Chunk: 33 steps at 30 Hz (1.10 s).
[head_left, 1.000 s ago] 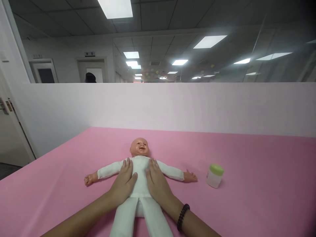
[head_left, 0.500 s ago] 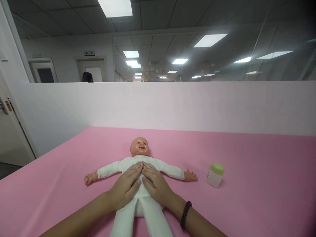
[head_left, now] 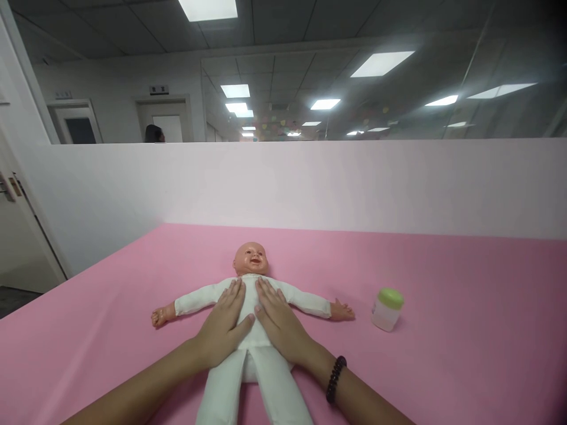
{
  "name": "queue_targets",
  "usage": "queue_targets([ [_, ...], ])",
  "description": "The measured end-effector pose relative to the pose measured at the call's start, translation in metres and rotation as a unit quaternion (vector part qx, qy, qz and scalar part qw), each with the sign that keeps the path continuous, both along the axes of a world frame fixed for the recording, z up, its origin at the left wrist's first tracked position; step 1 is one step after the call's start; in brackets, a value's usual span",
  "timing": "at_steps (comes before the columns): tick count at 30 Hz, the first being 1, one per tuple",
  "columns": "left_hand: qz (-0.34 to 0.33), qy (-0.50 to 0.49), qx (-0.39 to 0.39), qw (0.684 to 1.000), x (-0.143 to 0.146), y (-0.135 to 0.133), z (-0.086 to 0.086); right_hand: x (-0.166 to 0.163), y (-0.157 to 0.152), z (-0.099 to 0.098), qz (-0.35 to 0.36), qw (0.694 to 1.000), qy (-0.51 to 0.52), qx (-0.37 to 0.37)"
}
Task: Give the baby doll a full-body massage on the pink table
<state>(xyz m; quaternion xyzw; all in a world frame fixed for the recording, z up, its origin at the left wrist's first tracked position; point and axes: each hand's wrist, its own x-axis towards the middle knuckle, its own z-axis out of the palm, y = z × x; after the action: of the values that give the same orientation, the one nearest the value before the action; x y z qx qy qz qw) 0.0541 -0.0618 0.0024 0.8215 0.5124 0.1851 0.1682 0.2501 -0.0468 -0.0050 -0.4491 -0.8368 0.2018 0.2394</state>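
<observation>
A baby doll [head_left: 251, 258] in a white suit lies on its back on the pink table [head_left: 465, 330], arms spread wide and legs toward me. My left hand [head_left: 225, 326] rests flat on the left side of the doll's chest, fingers pointing toward its head. My right hand [head_left: 278, 323], with a dark bead bracelet on the wrist, lies flat on the right side of the chest. The two hands sit side by side, thumbs nearly touching over the belly. Neither hand grips anything.
A small clear jar with a green lid [head_left: 387, 309] stands on the table to the right of the doll's hand. A white partition wall [head_left: 310, 183] runs along the table's far edge. Behind it a person's head [head_left: 153, 134] shows near a door.
Both hands started apart on the chest, came together with fingertips meeting at the middle, and now lie slightly apart again, a little higher toward the doll's shoulders.
</observation>
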Motion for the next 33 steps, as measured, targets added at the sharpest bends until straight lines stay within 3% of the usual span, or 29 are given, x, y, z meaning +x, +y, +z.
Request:
queue_targets([
  [6, 0.104, -0.078, -0.055, 0.99, 0.003, 0.005, -0.013, -0.001, -0.003, -0.009, -0.098, 0.995, 0.015, 0.003],
  [9, 0.115, -0.113, -0.036, 0.986, 0.002, 0.005, -0.018, 0.0, -0.005, -0.012, -0.137, 0.988, 0.02, 0.068],
  [13, 0.05, -0.129, 0.071, 0.988, 0.002, -0.002, -0.017, 0.006, -0.008, -0.013, -0.06, 0.962, 0.065, 0.258],
  [15, -0.017, -0.125, 0.107, 0.986, 0.002, -0.005, -0.014, 0.009, -0.011, -0.012, 0.005, 0.949, 0.084, 0.305],
  [19, -0.125, -0.069, 0.098, 0.985, 0.002, -0.006, -0.006, 0.012, -0.013, -0.006, 0.081, 0.963, 0.092, 0.242],
  [22, -0.146, -0.014, 0.085, 0.985, 0.001, -0.006, -0.003, 0.012, -0.012, -0.001, 0.091, 0.979, 0.075, 0.168],
  [28, -0.106, 0.009, 0.051, 0.993, 0.005, -0.008, 0.001, 0.014, -0.01, 0.002, 0.094, 0.992, 0.008, 0.086],
  [33, -0.045, -0.013, 0.015, 0.999, 0.009, -0.007, 0.001, 0.013, -0.008, 0.0, 0.054, 0.998, -0.006, 0.034],
])
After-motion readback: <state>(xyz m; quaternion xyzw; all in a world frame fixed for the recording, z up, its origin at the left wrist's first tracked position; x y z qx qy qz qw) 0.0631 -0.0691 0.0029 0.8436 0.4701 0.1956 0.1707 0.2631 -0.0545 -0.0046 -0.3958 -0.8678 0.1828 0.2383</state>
